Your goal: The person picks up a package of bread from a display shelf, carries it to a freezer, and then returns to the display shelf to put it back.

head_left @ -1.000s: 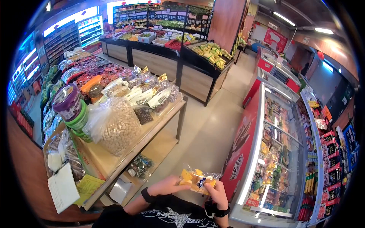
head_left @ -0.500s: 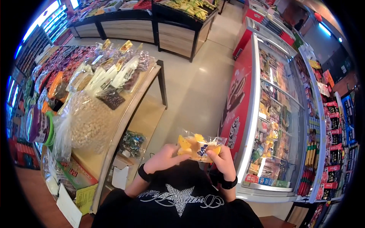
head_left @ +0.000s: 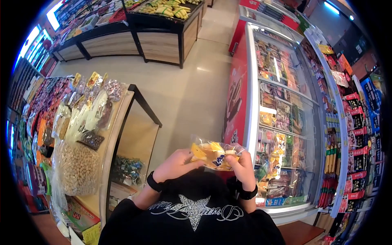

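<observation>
A clear plastic package with yellow pieces and a dark blue mark (head_left: 214, 157) is held up in front of my chest. My left hand (head_left: 177, 165) pinches its left end between thumb and fingers. At the right end, my right hand (head_left: 242, 166) grips it, the thumb lying over the front. What exactly is inside the package is hard to make out. Both wrists have black bands, and a black shirt with a white star (head_left: 193, 212) is just below the hands.
Left stands a display table (head_left: 116, 134) with bagged goods and a large bag of pale nuts (head_left: 77, 169). A glass-topped red freezer (head_left: 253, 118) is at the right, beside racks of hanging packets (head_left: 356, 155). Bananas (head_left: 163, 9) lie on a stand ahead.
The view has shifted, so the freezer, the display table and the banana stand appear further left. Both hands still hold the package, whose yellow contents look slightly rearranged.
</observation>
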### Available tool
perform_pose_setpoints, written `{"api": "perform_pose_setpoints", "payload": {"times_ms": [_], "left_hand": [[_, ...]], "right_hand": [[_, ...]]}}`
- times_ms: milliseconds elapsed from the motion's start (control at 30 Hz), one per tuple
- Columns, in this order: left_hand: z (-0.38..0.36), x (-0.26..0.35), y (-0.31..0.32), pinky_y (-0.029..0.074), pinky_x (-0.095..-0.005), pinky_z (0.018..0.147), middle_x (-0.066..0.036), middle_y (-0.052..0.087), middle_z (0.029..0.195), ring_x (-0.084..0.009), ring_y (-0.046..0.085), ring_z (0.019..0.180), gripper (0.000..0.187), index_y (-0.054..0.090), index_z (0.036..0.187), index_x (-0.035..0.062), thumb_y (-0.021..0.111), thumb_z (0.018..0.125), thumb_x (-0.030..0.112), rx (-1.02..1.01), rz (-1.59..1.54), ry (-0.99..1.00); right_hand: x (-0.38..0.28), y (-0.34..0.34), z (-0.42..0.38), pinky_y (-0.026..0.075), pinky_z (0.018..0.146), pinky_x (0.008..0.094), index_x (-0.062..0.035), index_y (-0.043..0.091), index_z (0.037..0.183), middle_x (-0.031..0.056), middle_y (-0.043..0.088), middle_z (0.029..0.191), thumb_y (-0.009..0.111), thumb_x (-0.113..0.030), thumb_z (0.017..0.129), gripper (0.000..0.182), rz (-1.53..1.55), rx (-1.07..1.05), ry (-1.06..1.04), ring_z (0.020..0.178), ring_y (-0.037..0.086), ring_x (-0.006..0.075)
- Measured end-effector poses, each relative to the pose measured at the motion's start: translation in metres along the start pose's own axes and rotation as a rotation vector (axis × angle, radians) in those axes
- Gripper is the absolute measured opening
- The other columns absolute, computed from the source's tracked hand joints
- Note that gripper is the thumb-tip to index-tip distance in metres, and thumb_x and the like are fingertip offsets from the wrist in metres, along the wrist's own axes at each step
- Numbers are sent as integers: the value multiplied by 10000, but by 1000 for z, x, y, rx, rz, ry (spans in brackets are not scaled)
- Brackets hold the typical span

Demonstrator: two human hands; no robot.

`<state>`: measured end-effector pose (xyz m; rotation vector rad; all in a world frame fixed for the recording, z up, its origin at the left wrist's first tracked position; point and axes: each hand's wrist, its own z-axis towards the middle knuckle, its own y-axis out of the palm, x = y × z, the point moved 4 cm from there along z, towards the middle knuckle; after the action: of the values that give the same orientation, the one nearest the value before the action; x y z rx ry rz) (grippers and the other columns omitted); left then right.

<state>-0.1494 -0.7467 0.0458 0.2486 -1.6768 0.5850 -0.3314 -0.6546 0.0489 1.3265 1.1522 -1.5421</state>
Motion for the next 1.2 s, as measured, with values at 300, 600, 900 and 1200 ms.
{"api": "perform_pose_setpoints", "payload": {"times_ms": [300, 600, 900, 1200], "left_hand": [[68, 2, 2, 471, -343, 844, -148, 642, 1049, -270, 629, 945, 401, 572, 1150, 19, 674, 830, 239, -100, 77, 97], [156, 2, -23, 475, -321, 819, -135, 649, 1041, -245, 630, 893, 396, 574, 1145, 14, 677, 829, 229, -313, 38, 168], [226, 7, -57, 467, -313, 802, -136, 659, 988, -190, 618, 865, 336, 599, 1076, -23, 659, 854, 223, -563, -39, 135], [261, -12, -37, 450, -300, 643, -131, 650, 846, -155, 581, 710, 370, 610, 1021, -19, 699, 814, 274, -818, 14, 84]], "right_hand": [[7, -40, 14, 466, 679, 317, 20, 634, 914, 127, 635, 814, 689, -153, 796, 217, -167, 166, 61, 742, 613, 246], [6, -60, 51, 461, 672, 300, 20, 632, 889, 116, 624, 794, 692, -151, 790, 207, -119, 403, 103, 737, 608, 228], [9, -51, 83, 467, 692, 293, 27, 612, 905, 112, 630, 830, 692, -176, 775, 254, -70, 609, 121, 757, 614, 188], [30, -33, 57, 480, 724, 299, 17, 638, 944, 96, 671, 855, 723, -202, 751, 304, -92, 840, 306, 789, 631, 169]]}}
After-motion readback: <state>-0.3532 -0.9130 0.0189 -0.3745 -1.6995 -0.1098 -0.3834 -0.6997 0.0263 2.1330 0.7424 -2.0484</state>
